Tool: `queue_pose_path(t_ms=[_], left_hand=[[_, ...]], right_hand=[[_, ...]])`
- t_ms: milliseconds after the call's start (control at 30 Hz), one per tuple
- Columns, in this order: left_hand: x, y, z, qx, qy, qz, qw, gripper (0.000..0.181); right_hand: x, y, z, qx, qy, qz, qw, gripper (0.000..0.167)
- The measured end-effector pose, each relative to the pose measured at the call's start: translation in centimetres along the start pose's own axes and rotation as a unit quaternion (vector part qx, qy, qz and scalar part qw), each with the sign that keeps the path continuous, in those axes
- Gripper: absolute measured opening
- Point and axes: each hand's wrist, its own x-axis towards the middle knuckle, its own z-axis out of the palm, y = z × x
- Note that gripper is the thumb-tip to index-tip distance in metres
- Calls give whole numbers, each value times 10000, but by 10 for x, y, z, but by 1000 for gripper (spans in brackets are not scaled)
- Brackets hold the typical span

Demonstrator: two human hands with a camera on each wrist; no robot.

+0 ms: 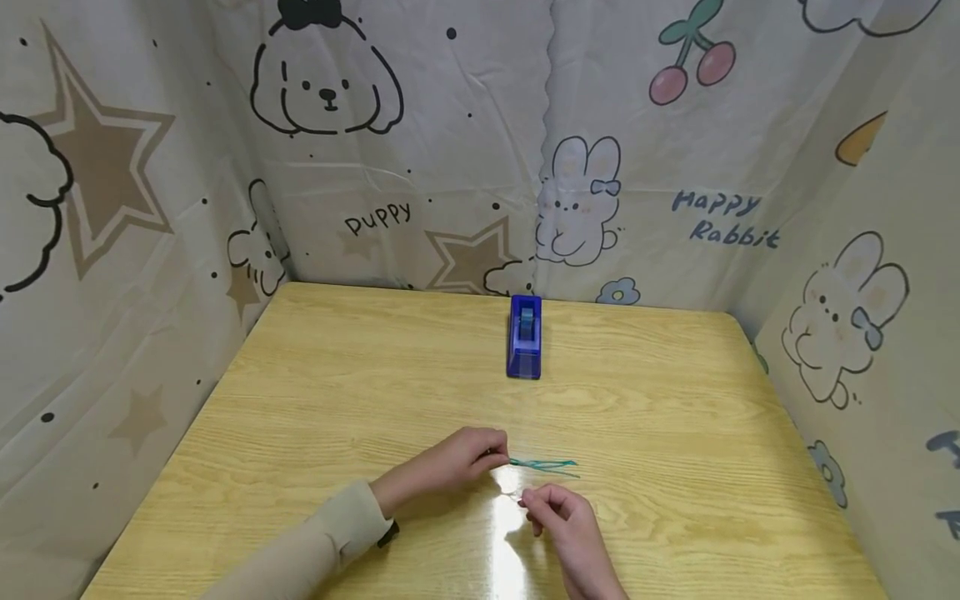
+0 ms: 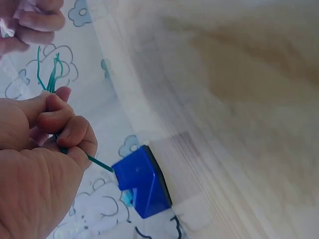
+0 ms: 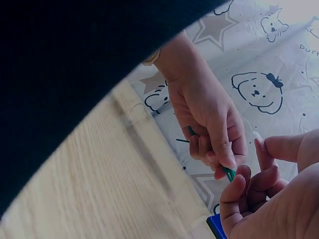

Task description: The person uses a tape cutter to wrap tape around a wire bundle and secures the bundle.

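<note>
My left hand (image 1: 450, 462) grips a small bundle of thin green strands (image 1: 543, 463) above the table; their loose ends point right. In the left wrist view the strands (image 2: 52, 79) stick out past the thumb and fingertips, and one strand emerges on the far side of the curled fingers. Close by, lower and to the right, my right hand (image 1: 570, 529) pinches a small clear strip (image 3: 257, 136) between thumb and index finger. It resembles a piece of tape, though it is hard to make out. The right hand's other fingers are curled.
A blue tape dispenser (image 1: 524, 360) stands near the back edge of the wood-grain table (image 1: 360, 358). Printed cloth (image 1: 450, 150) with cartoon animals and stars hangs behind the table and along both sides. A bright reflection lies beneath the hands.
</note>
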Motion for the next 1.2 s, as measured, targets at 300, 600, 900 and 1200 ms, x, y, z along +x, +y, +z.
queue_pose_path(t_ms=[300, 600, 900, 1200], left_hand=[[-6, 9, 9, -251, 19, -49, 9997, 20], [-11, 16, 16, -610, 32, -205, 9979, 22], [-15, 16, 17, -732, 70, -202, 9971, 23], [-18, 17, 19, -824, 36, -379, 9959, 21]], right_hand=[[0, 5, 0, 50, -44, 77, 9999, 22], [2, 11, -1, 31, -27, 102, 9999, 21], [3, 14, -2, -16, -17, 131, 9999, 20], [4, 15, -1, -1, -59, 144, 9999, 23]])
